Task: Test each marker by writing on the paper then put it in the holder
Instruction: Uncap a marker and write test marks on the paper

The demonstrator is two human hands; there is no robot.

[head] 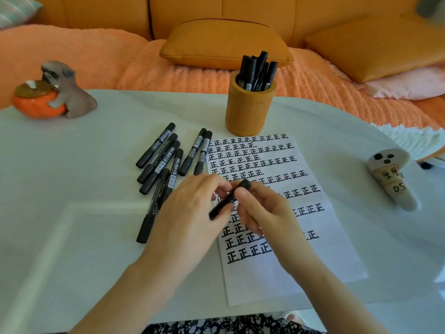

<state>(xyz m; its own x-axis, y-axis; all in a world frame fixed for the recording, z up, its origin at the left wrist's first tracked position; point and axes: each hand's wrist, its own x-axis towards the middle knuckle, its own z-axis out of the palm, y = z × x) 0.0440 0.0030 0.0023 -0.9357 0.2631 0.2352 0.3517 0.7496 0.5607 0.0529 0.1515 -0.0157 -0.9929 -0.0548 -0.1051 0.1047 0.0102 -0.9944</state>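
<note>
Held marker: a black marker point(228, 201) with a white label, tilted, cap end up and away from the person, above the middle of the paper.
Left hand: the left hand point(192, 210) grips the marker's lower end with curled fingers.
Right hand: the right hand point(263, 214) pinches the upper part near the cap; I cannot tell whether the cap is fully seated.
Paper: a white sheet point(320, 256) with rows of the same black character, its lower part blank.
Holder: an orange ribbed pen holder point(249, 112) stands at the paper's far edge, with several black markers point(258, 68) upright in it.
Loose markers: a group of black markers point(161, 158) lies just left of the paper, two along its left edge.
Open room: bare white table point(72, 169) to the left of the hands and on the right between the paper and a white figurine point(391, 179).
Far left: a dog figurine point(65, 90) near the table's back edge.
</note>
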